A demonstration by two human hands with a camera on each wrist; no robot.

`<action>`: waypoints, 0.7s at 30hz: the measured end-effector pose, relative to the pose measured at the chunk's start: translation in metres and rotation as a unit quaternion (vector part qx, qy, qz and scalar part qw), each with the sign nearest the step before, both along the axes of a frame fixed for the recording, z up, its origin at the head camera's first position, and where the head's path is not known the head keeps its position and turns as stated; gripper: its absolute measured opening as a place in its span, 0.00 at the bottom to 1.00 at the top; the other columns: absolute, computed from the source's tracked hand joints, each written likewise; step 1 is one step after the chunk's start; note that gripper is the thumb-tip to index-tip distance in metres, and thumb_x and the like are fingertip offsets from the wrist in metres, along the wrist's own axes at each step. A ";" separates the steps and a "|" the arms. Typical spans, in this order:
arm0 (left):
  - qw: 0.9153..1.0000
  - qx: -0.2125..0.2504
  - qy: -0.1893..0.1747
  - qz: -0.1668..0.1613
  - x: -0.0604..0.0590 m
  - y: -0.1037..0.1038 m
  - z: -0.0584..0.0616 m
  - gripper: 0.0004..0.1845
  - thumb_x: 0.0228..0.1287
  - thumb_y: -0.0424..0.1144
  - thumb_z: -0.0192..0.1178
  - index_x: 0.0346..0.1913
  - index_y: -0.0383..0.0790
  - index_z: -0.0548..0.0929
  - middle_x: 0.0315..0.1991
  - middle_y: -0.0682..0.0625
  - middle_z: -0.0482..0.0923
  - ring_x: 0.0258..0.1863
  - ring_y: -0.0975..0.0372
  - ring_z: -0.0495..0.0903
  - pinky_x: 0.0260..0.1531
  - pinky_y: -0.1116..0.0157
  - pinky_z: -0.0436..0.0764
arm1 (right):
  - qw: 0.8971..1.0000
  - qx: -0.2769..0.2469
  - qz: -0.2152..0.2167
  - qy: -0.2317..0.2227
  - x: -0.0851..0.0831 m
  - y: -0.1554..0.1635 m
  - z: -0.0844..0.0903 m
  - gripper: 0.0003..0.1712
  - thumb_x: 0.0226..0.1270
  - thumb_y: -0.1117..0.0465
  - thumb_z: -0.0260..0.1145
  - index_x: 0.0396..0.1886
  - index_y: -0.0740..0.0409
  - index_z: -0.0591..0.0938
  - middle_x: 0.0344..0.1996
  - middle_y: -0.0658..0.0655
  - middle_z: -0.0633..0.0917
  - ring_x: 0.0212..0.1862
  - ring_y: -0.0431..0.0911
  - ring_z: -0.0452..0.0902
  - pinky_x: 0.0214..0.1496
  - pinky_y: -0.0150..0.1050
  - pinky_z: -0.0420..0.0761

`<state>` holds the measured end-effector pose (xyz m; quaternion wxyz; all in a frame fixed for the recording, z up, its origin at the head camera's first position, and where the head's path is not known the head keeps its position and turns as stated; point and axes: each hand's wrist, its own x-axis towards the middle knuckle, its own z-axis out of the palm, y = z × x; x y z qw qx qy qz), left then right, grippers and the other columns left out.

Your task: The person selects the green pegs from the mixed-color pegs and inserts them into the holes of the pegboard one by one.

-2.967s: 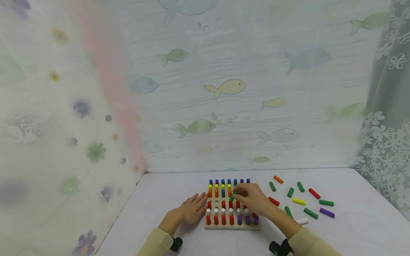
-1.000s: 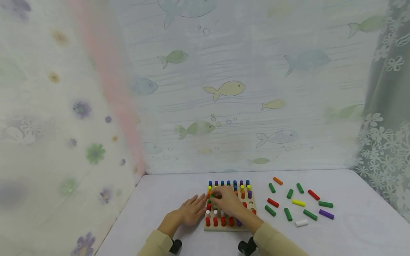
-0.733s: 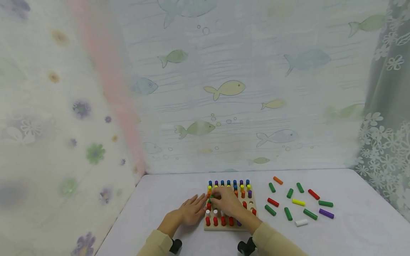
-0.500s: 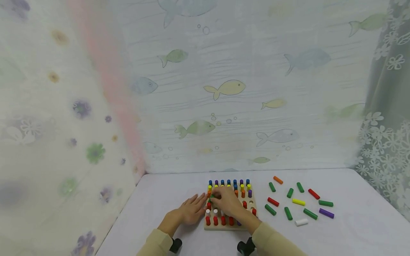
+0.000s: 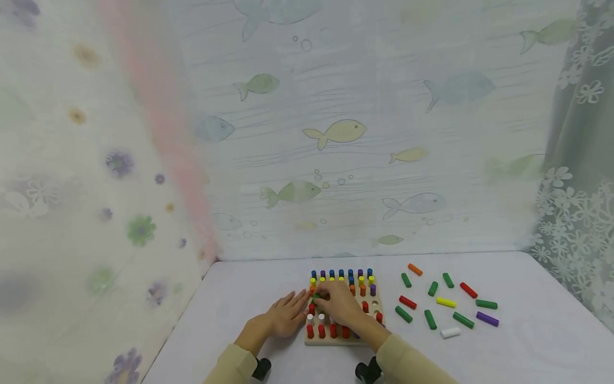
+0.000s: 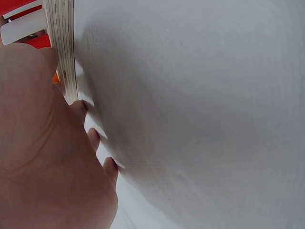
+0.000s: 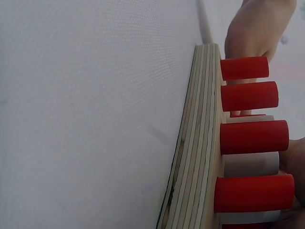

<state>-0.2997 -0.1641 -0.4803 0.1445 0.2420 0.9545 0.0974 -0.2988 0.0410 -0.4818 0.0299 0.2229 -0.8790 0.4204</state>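
Observation:
A wooden pegboard (image 5: 331, 343) stands on the table with rows of coloured pegs upright in it. At the left end of the row between the orange and red pegs, my right hand (image 5: 339, 303) pinches a green peg (image 5: 315, 298). Whether that peg is seated in a hole is hidden by the fingers. My left hand (image 5: 288, 316) lies flat on the table, fingers extended, against the board's left side. The left wrist view has this hand (image 6: 47, 157) beside the board's layered edge (image 6: 62, 43). In the right wrist view, red pegs (image 7: 252, 193) line the near edge.
Right of the board lie loose pegs: several green ones (image 5: 463, 320), two red ones (image 5: 408, 302), a yellow (image 5: 446, 302), an orange (image 5: 415, 269), a purple (image 5: 487, 319) and a white peg (image 5: 450, 333). A fish-patterned curtain (image 5: 345, 160) hangs behind the table.
Since three seconds ago my right hand has carried the green peg left from the board's middle to the row's left end. Over the last second it has stayed there. My left hand stays put.

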 end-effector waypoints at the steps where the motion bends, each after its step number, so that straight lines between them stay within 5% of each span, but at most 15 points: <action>1: 1.000 0.001 0.001 0.001 0.000 0.000 0.000 0.33 0.83 0.53 0.42 0.83 0.46 0.54 0.82 0.51 0.52 0.81 0.47 0.51 0.75 0.41 0.56 | 1.000 0.000 0.002 0.003 0.000 0.000 0.000 0.07 0.72 0.62 0.69 0.46 0.58 0.88 0.38 0.48 0.89 0.38 0.40 0.79 0.48 0.39 0.85; 21: 1.000 0.016 -0.002 0.005 0.003 0.001 0.004 0.32 0.83 0.53 0.41 0.82 0.46 0.55 0.82 0.49 0.53 0.80 0.46 0.51 0.75 0.40 0.55 | 0.999 0.027 -0.006 0.021 0.000 -0.002 -0.002 0.11 0.75 0.59 0.66 0.51 0.56 0.88 0.41 0.48 0.89 0.39 0.39 0.78 0.50 0.40 0.85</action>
